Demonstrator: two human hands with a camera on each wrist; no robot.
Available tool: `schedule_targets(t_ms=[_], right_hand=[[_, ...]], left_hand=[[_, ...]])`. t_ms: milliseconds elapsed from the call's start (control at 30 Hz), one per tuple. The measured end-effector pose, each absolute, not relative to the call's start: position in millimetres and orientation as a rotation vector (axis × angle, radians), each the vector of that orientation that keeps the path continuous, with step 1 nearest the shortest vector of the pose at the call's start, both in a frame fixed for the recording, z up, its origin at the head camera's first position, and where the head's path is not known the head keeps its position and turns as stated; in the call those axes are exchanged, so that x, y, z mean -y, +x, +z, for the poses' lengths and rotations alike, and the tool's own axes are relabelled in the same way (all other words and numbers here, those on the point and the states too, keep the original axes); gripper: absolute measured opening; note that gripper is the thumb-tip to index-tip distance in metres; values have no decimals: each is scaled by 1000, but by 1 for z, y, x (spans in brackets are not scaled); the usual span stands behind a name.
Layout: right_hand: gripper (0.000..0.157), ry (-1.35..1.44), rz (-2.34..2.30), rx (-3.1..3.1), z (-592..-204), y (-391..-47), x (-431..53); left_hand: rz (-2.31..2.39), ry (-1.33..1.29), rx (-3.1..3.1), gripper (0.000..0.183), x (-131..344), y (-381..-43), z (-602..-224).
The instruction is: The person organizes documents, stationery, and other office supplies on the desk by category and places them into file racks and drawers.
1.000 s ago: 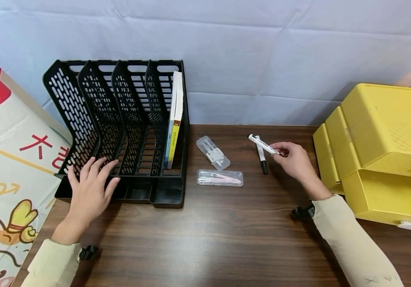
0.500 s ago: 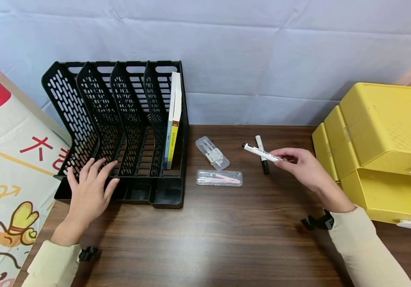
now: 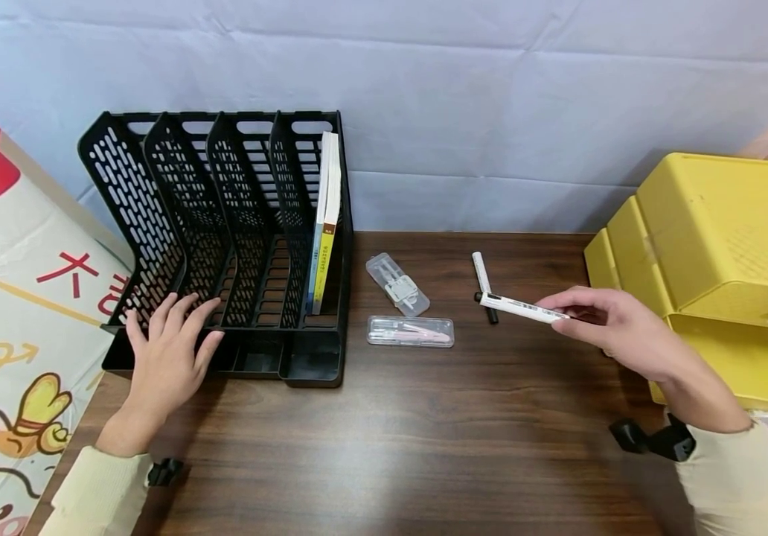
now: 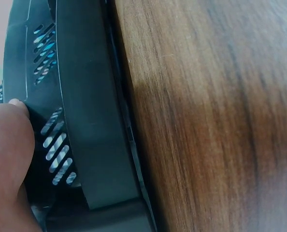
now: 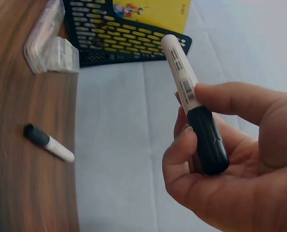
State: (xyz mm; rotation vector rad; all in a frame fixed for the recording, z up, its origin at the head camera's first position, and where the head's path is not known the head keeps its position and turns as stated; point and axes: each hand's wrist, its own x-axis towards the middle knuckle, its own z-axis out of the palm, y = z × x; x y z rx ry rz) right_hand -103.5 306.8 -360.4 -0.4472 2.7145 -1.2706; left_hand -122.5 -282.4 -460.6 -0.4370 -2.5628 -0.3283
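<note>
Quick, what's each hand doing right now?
Left hand: open, resting on the rack.
Right hand: closed, holding a marker.

The person wears pale cream long sleeves, and both the left hand (image 3: 166, 357) and the right hand (image 3: 615, 327) are bare. The left sleeve (image 3: 99, 487) has a cuff that seems finely ribbed, though the head view is too coarse to be sure. The right sleeve (image 3: 735, 476) shows soft creases. A small, blocky black device (image 3: 164, 472) juts out by the left cuff; a black wrist mount (image 3: 652, 439), angular and two-lobed, sits at the right.
</note>
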Motion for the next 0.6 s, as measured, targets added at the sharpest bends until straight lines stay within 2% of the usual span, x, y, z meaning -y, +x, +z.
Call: schedule_targets(t_ms=[600], right_hand=[[34,-399,-1212,-2749,-343,-67,-388]], left_hand=[[-342,-435,2583,51,282,-122,-458]])
